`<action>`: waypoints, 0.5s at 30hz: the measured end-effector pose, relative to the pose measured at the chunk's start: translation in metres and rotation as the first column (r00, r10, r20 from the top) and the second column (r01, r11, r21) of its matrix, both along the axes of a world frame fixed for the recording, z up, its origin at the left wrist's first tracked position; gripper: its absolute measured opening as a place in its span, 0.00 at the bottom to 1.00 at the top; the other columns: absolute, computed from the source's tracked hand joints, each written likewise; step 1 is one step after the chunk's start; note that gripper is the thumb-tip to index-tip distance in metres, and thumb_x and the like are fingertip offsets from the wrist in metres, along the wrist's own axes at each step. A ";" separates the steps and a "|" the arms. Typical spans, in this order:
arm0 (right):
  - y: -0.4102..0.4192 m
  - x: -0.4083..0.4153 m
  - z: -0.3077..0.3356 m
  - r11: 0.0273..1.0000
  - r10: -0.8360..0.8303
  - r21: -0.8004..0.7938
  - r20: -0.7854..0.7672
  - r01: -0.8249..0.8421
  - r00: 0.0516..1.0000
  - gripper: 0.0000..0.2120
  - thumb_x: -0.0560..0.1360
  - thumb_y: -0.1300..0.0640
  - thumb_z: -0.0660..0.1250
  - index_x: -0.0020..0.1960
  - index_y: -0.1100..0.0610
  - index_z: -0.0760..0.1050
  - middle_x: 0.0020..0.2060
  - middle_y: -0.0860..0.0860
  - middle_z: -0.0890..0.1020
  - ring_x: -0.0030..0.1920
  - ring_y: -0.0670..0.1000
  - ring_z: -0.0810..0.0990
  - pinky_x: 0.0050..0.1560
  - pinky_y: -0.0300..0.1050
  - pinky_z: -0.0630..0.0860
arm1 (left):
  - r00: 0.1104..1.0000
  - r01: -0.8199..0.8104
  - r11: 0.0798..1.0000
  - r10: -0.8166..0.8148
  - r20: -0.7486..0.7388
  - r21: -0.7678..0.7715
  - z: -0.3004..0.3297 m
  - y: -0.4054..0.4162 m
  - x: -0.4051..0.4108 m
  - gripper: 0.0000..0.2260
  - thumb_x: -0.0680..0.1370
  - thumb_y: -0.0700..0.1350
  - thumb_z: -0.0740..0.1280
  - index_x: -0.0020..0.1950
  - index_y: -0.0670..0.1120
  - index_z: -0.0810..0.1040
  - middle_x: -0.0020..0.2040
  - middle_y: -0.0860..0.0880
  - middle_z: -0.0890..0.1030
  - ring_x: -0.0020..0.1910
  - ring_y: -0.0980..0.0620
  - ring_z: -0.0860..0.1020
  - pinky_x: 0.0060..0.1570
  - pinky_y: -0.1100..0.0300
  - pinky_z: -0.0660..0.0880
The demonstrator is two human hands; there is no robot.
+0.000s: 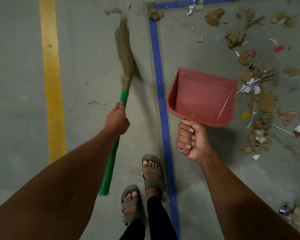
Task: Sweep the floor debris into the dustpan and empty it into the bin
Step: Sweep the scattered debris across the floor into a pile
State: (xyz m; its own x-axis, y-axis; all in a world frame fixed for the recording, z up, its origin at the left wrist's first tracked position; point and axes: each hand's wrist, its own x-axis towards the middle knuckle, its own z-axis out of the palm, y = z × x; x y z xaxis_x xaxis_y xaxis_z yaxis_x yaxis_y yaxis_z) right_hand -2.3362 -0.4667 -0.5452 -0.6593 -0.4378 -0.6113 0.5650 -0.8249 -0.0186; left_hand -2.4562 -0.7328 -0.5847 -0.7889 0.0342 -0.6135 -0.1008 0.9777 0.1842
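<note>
I see left hand (117, 118) gripping green-handled grass broom (124, 54), bristles toward 12 o'clock; right hand (191, 139) fisted round red dustpan (202, 97) handle; debris (260, 94) at 2 o'clock.

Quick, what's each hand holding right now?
Left hand: grips the green handle of the broom.
Right hand: grips the handle of the red dustpan, which looks empty.

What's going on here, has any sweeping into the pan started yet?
A person stands on the grey concrete floor by a blue floor line. The left hand grips a green-handled grass broom; the right hand holds an empty red plastic dustpan by its handle. Scattered brown cardboard and paper debris lies to the right, not yet collected.
</note>
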 end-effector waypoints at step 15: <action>0.008 -0.016 0.022 0.997 0.017 0.075 0.030 -0.019 0.999 0.19 0.80 0.55 0.57 0.30 0.50 0.62 0.20 0.44 0.55 0.18 0.45 0.51 0.19 0.37 0.55 | 0.731 0.673 0.719 -0.682 -0.010 0.170 0.009 0.013 0.016 0.36 0.82 0.40 0.59 0.84 0.60 0.44 0.84 0.54 0.53 0.51 0.43 0.82 0.50 0.48 0.82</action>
State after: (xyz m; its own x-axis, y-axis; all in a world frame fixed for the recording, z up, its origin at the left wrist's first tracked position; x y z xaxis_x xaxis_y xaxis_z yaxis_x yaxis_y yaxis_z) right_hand -2.3517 -0.4586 -0.5234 -0.6333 -0.4011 -0.6619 0.5806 -0.8117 -0.0636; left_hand -2.4405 -0.7198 -0.5757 -0.4870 0.6435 -0.5905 0.5647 0.7478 0.3492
